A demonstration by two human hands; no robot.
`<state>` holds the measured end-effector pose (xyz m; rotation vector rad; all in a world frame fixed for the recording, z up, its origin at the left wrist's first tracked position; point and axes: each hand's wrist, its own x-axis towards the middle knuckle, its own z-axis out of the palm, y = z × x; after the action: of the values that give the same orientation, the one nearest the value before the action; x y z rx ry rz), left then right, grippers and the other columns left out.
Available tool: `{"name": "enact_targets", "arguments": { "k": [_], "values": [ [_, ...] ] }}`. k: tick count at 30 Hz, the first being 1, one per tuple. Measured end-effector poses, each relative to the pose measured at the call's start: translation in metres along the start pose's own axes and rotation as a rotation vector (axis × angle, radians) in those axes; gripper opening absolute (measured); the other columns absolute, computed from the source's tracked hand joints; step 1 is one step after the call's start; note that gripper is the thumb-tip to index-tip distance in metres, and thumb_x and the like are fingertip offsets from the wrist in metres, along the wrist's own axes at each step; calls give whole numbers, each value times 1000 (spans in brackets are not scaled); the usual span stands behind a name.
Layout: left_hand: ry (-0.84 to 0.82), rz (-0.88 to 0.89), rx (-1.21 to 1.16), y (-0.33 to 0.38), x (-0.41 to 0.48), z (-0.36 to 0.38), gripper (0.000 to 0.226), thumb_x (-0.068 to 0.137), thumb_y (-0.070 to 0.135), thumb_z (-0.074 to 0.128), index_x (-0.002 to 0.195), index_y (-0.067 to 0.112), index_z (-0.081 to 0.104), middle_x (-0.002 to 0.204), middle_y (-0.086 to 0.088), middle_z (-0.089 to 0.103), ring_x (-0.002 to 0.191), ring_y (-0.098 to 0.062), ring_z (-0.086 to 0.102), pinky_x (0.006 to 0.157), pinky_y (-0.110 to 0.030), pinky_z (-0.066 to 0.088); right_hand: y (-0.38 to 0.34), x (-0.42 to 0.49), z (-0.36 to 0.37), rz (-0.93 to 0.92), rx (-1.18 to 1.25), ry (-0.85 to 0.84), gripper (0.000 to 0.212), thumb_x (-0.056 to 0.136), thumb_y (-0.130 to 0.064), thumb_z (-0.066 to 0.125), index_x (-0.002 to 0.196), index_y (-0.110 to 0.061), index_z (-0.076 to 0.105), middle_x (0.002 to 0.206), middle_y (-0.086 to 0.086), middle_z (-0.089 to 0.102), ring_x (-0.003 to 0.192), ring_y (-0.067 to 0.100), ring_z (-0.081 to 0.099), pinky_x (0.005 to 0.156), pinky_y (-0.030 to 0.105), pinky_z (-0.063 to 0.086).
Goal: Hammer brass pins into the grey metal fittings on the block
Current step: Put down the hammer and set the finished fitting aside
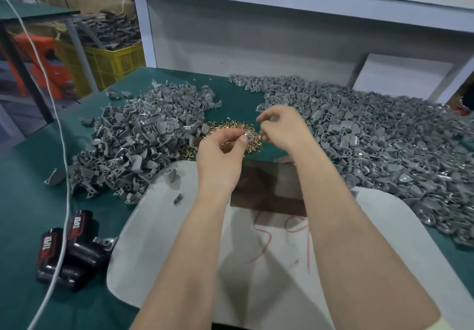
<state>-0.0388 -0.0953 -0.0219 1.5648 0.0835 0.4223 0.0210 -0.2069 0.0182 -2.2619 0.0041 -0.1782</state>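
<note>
A left hand (220, 150) pinches a grey fitting (248, 136) over the brass pins (230, 127) heaped on the bench (25, 201). The right hand (284, 129) curls just beside it, its grip unclear. The dark block (266, 188) lies beneath both wrists.

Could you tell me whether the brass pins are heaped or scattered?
Mostly heaped: the brass pins form one pile on the green mat.

Left hand (222, 150), right hand (283, 130) close together, fingers curled inward.
</note>
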Motion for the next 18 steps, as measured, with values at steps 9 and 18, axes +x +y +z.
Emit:
{"name": "enact_targets", "arguments": {
  "k": [9, 18],
  "values": [
    [-3, 45, 192, -4, 0, 3, 20, 89, 6, 62, 108, 14, 64, 99, 5, 63, 92, -10, 60, 89, -22, 48, 1, -38, -8, -56, 37, -157, 21, 90, -24, 58, 83, -11, 73, 77, 12, 71, 68, 18, 67, 79, 36, 57],
    [4, -44, 31, 0, -2, 3, 21, 91, 7, 60, 111, 14, 61, 107, 2, 64, 94, -6, 60, 86, -15, 45, 7, -23, -1, -68, -117, 46, 23, 91, -22, 58, 77, -11, 72, 71, 8, 66, 62, 22, 55, 72, 31, 54]
  ]
}}
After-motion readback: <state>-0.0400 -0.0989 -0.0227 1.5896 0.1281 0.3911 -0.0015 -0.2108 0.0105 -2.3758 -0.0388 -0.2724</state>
